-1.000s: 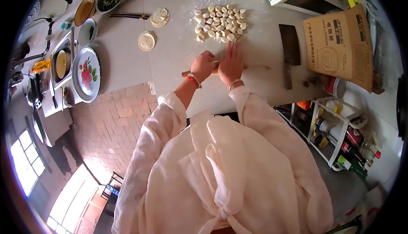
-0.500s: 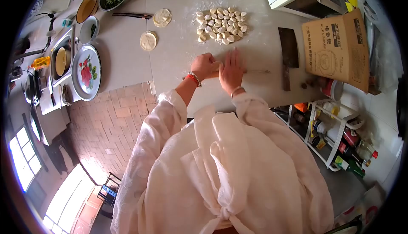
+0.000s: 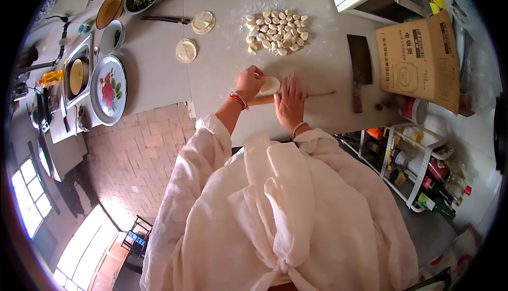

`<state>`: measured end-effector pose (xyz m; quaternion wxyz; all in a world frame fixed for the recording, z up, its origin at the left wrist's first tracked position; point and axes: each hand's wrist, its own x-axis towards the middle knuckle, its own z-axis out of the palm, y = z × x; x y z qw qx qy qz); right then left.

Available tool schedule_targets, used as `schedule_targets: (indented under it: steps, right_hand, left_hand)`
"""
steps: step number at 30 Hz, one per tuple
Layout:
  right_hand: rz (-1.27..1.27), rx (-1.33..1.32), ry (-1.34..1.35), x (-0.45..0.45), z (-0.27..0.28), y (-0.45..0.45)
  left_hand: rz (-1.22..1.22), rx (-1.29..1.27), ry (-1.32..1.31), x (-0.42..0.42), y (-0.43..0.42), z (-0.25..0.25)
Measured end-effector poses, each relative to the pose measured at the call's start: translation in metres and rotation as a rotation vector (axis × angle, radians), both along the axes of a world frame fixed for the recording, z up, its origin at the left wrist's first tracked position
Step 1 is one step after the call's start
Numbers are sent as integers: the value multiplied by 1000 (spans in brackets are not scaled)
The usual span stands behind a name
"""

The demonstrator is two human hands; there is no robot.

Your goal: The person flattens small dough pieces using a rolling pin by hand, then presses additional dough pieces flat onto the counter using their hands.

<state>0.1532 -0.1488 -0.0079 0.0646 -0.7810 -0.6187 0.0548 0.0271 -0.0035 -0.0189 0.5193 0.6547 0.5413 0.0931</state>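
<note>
On the near side of the dough pieces point(image 3: 276, 33), the left hand point(image 3: 248, 82) is pinching a wrapper point(image 3: 270, 85) by its edge; the right hand point(image 3: 290, 106) is resting open-palmed over a pin point(image 3: 262, 101).

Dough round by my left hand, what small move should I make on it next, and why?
Probably give the dough round a slight turn with your left hand: that hand is at its edge, while the rolling pin, under your right hand, lies along its near side, leaving most of the round free.
</note>
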Motion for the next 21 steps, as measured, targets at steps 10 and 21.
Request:
schedule_targets:
  steps: [10,21]
  right_hand:
    - [-24,20,-28,4,-14,46]
    - [1,77,-16,2,-18,50]
  left_hand:
    - [-158,189,219,19,5,4]
    - [-81,125,47,6,-6,4]
